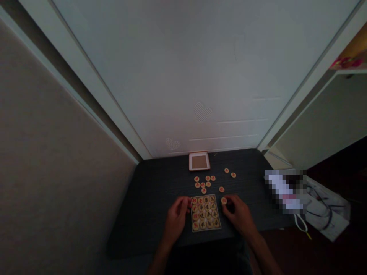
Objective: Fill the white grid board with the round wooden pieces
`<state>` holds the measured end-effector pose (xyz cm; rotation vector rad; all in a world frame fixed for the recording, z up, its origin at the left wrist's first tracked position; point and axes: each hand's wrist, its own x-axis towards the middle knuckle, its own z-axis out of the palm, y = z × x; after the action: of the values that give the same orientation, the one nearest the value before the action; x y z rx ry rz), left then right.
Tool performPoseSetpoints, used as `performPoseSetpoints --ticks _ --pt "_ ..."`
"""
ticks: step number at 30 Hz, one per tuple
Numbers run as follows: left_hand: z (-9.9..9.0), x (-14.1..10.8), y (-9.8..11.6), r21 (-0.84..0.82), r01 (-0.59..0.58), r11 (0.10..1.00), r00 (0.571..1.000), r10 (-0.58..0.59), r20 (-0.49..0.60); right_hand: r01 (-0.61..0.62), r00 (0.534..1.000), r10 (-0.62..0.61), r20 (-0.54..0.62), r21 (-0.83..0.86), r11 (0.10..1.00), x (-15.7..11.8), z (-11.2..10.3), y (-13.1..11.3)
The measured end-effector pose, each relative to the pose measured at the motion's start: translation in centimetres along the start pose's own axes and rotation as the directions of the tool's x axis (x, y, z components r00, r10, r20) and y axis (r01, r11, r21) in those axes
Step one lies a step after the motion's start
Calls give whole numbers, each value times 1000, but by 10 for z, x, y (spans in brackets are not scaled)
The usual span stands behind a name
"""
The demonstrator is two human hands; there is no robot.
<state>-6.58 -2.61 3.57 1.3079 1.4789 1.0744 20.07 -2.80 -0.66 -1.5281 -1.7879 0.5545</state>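
Observation:
A square tray (206, 212) full of round wooden pieces with red and black characters lies near the table's front edge. My left hand (177, 214) rests at the tray's left side, its fingertips by the upper left corner; whether they grip anything is too small to tell. To the right of the tray, my right hand (236, 212) pinches one round piece (224, 200) with a red character. Beyond the tray, several loose pieces (203, 185) lie in a cluster. Another piece (221, 189) sits just above my right hand.
A shallow open box (199, 170) stands at the back of the dark table (155, 191). Two pieces (233, 175) lie at the back right. A white panel (177, 95) rises behind the table. A bag (327, 208) is at the right.

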Motion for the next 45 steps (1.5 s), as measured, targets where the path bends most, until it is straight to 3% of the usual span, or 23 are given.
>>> performPoseSetpoints --ticks 7,12,17,22,29,45 --pt "24 -9 21 -131 84 988 973 -53 225 129 990 -136 36 152 980 -4 -6 -48" --pt "36 -10 24 -186 56 981 964 -5 266 214 973 -228 39 215 953 -2 0 -70" --pt "36 -9 23 -187 106 977 959 -51 280 256 959 -279 57 256 932 -5 8 -71" --pt "30 -9 30 -148 155 977 955 -110 277 204 970 -230 78 257 945 -7 9 -69" --pt "27 -7 31 -45 105 993 955 -88 283 174 978 -198 66 263 949 -7 9 -70" --pt "22 -10 38 -65 85 994 944 -60 323 156 980 -187 75 304 940 -8 12 -65"
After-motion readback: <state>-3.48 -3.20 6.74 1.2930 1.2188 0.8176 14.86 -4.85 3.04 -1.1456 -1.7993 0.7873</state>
